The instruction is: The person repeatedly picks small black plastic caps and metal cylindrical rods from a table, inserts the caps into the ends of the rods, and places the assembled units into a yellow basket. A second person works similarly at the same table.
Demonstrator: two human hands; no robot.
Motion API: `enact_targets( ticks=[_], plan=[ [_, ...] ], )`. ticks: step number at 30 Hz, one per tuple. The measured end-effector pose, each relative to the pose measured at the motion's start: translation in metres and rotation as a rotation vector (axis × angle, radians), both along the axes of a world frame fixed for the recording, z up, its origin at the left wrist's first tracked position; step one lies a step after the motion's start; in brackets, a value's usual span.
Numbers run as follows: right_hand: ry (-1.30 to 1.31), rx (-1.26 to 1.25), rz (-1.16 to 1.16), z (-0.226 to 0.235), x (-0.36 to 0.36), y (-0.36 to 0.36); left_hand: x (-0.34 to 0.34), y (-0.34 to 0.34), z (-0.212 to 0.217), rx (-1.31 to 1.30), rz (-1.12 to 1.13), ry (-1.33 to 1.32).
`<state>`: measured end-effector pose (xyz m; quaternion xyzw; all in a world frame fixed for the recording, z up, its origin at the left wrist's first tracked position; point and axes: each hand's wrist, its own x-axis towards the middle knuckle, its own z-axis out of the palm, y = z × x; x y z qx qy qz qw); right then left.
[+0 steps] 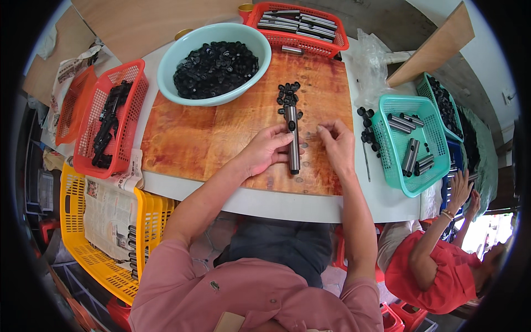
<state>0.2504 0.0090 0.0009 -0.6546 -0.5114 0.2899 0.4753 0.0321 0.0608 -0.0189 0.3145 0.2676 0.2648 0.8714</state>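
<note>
A shiny metal tube (294,154) with black ends and a black round piece near its top lies lengthwise over the wooden board (215,144). Thumb and fingers of my left hand (266,150) grip it from the left side. To the right of the tube and apart from it is my right hand (338,145), its fingers curled with thumb and forefinger together. Whatever that pinch may hold is too small to make out. Just beyond the tube's far end lies a loose cluster of small black caps (287,94).
Black parts fill a pale blue basin (168,66) at the far left. Red baskets (142,83) stand left and at the back; a green basket (390,160) with tubes stands right. A yellow crate (72,205) is at lower left. A co-worker in red (437,271) sits at right.
</note>
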Motion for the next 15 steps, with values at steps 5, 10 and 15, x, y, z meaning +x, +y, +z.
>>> enact_targets(
  ticks=[5,10,15],
  plan=[
    [-0.166,-0.096,0.049,-0.003,0.008,0.029,-0.001,-0.003,0.002,0.015,0.017,-0.063],
    [-0.372,-0.086,0.102,-0.001,-0.007,0.047,-0.001,-0.002,-0.005,-0.047,0.026,-0.092],
    [-0.515,0.038,0.147,-0.01,-0.012,0.048,-0.001,0.001,-0.008,-0.071,0.02,-0.13]
  ],
)
